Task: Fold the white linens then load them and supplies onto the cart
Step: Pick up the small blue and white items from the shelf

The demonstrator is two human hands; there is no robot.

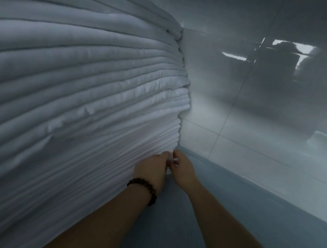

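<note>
A tall stack of folded white linens (71, 86) fills the left half of the view, its folded edges facing me. My left hand (152, 170), with a dark bead bracelet on the wrist, has its fingers tucked into the stack near its lower right corner. My right hand (183, 169) is right beside it and pinches a white edge of linen at that corner. The fingertips of both hands are partly hidden by the cloth.
A glossy white tiled wall (262, 94) stands just right of the stack and touches its corner. A grey-blue floor (239, 222) runs along the wall's base, below my arms. Shelves show only as a dim reflection in the tiles.
</note>
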